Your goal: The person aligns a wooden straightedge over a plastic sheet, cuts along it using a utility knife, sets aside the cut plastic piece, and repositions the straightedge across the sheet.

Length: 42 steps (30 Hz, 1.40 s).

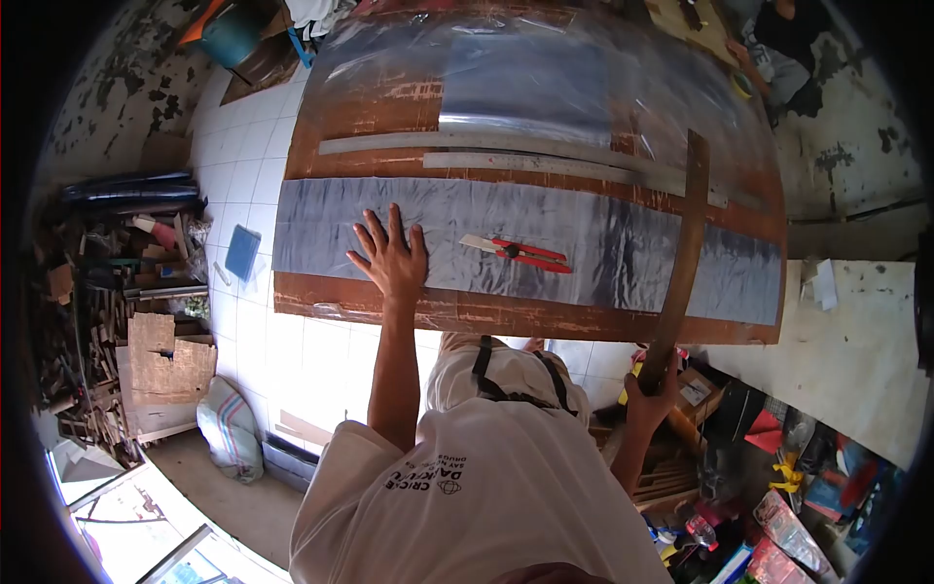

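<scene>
My left hand (pixel 391 261) lies flat with fingers spread on a grey, wrinkled plastic-like sheet (pixel 603 238), which runs lengthwise across the brown board tabletop (pixel 448 300). To its right, a red utility knife (pixel 530 255) rests on the sheet, its pale end pointing left. My right hand (pixel 652 391) is closed around the near end of a long, flat, brownish ruler (pixel 689 229). This ruler crosses the sheet's right part, its far end reaching beyond the sheet. Two pale metal rulers (pixel 389 143) (pixel 525 163) lie along the sheet's far side.
Clear plastic film (pixel 389 58) covers the table's far part. Another person (pixel 778 49) is at the far right corner. A pale board (pixel 856 350) stands right, above piled clutter (pixel 778 487). Scrap wood (pixel 117 321), a white sack (pixel 229 428) and a blue flat object (pixel 242 252) are left.
</scene>
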### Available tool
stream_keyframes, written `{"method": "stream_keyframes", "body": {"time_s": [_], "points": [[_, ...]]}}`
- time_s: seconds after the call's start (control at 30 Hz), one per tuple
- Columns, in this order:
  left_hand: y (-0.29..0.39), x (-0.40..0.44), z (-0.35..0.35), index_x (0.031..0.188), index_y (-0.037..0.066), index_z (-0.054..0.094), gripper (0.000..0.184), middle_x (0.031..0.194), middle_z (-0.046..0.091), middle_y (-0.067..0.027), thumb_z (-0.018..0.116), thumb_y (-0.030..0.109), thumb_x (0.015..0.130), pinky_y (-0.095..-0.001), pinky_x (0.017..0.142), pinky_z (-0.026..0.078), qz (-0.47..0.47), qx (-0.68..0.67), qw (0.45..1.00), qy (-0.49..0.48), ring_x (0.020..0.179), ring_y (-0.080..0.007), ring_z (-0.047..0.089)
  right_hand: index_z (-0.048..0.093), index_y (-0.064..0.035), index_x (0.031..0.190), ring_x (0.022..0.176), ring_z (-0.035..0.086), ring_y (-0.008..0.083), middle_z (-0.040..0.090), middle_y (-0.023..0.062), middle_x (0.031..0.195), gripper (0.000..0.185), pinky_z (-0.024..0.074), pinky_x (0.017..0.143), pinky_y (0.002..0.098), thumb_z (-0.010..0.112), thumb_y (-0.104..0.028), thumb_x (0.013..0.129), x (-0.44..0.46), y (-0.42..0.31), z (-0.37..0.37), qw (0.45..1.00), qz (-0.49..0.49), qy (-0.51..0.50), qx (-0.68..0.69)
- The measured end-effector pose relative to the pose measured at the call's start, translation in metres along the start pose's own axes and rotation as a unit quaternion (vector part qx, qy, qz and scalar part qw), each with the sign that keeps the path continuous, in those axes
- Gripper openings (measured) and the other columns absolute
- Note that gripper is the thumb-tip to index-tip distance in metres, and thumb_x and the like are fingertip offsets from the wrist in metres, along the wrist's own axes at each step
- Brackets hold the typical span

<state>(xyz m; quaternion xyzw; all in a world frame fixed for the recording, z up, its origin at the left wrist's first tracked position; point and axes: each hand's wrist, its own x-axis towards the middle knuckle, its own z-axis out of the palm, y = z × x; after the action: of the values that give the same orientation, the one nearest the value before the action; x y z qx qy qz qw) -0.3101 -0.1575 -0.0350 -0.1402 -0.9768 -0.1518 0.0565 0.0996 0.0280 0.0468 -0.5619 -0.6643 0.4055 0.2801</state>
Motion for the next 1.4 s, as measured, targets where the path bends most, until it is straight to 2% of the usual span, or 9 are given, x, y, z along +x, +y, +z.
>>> {"method": "stream_keyframes", "body": {"time_s": [0.3,0.47,0.8,0.9,0.97,1.03,1.2,1.33,1.4], "points": [[-0.006,-0.008,-0.002,0.158,0.025,0.041,0.063,0.168,0.022,-0.0226,0.039,0.055,0.103,-0.0743,0.116,0.008,-0.037,0.030,0.999,0.000,0.156,-0.0463,0.014,0.048,-0.0012,0.151,0.117,0.063,0.0218,0.065,0.0168,0.131,0.091,0.0498,0.100,0.0354,0.076,0.000,0.064,-0.009,0.000,-0.009,0.999,-0.025,0.032,-0.013],[-0.015,0.010,0.001,0.159,0.028,0.038,0.065,0.170,0.020,-0.0184,0.037,0.059,0.102,-0.0738,0.117,0.006,-0.052,0.047,0.998,-0.005,0.157,-0.0430,0.012,0.050,0.0067,0.146,0.119,0.065,0.0253,0.066,0.0225,0.131,0.088,0.0503,0.101,0.0374,0.078,-0.002,0.063,-0.031,-0.002,-0.023,0.997,-0.016,0.069,-0.040],[-0.047,0.038,0.021,0.159,0.032,0.037,0.068,0.171,0.017,-0.0134,0.034,0.067,0.101,-0.0758,0.115,0.008,-0.030,0.078,0.996,-0.005,0.158,-0.0393,0.012,0.050,0.0073,0.145,0.111,0.068,0.0234,0.069,0.0242,0.125,0.087,0.0528,0.096,0.0355,0.079,-0.002,0.064,-0.051,0.033,-0.062,0.989,0.016,0.143,-0.018],[-0.042,0.035,0.018,0.157,0.026,0.043,0.064,0.170,0.022,-0.0161,0.047,0.057,0.100,-0.0726,0.117,0.010,-0.026,0.069,0.997,0.023,0.157,-0.0392,0.016,0.049,0.0072,0.146,0.110,0.066,0.0197,0.069,0.0214,0.125,0.087,0.0524,0.096,0.0342,0.079,-0.002,0.065,-0.052,0.057,-0.069,0.988,0.035,0.150,0.014],[-0.032,0.025,0.021,0.152,0.019,0.049,0.061,0.164,0.034,-0.0179,0.062,0.036,0.096,-0.0629,0.122,0.014,0.228,-0.116,0.962,0.097,0.153,-0.0391,0.028,0.048,0.0070,0.147,0.110,0.063,0.0169,0.068,0.0180,0.126,0.088,0.0514,0.096,0.0330,0.079,-0.002,0.066,-0.050,0.066,-0.071,0.985,0.071,0.143,0.062],[0.027,0.000,-0.023,0.145,0.013,0.055,0.060,0.158,0.044,-0.0168,0.071,0.019,0.087,-0.0572,0.123,0.019,0.401,-0.141,0.905,-0.021,0.149,-0.0372,0.037,0.048,0.0067,0.147,0.110,0.062,0.0159,0.068,0.0160,0.125,0.087,0.0506,0.097,0.0325,0.078,-0.002,0.066,-0.045,0.067,-0.072,0.984,0.079,0.134,0.082],[0.067,-0.016,-0.021,0.140,0.014,0.059,0.060,0.153,0.050,-0.0109,0.077,0.015,0.083,-0.0593,0.123,0.022,0.437,-0.120,0.876,-0.163,0.146,-0.0301,0.042,0.049,0.0054,0.147,0.112,0.064,0.0180,0.068,0.0185,0.126,0.087,0.0506,0.098,0.0330,0.077,-0.004,0.066,-0.031,0.071,-0.072,0.987,0.105,0.095,0.075],[0.073,-0.014,-0.012,0.137,0.012,0.061,0.056,0.142,0.058,-0.0095,0.077,0.013,0.084,-0.0540,0.118,0.034,0.450,-0.123,0.877,-0.117,0.136,-0.0301,0.052,0.052,0.0013,0.146,0.109,0.070,0.0229,0.071,0.0227,0.119,0.088,0.0536,0.095,0.0365,0.080,-0.010,0.063,-0.021,0.060,-0.064,0.994,0.050,0.092,-0.003],[0.075,-0.010,-0.015,0.133,0.010,0.064,0.050,0.130,0.064,-0.0077,0.075,0.012,0.085,-0.0464,0.107,0.044,0.465,-0.151,0.864,-0.120,0.122,-0.0293,0.059,0.053,0.0008,0.146,0.108,0.071,0.0241,0.072,0.0226,0.118,0.087,0.0542,0.094,0.0372,0.080,-0.010,0.063,-0.013,0.056,-0.056,0.996,0.020,0.088,-0.015]]}}
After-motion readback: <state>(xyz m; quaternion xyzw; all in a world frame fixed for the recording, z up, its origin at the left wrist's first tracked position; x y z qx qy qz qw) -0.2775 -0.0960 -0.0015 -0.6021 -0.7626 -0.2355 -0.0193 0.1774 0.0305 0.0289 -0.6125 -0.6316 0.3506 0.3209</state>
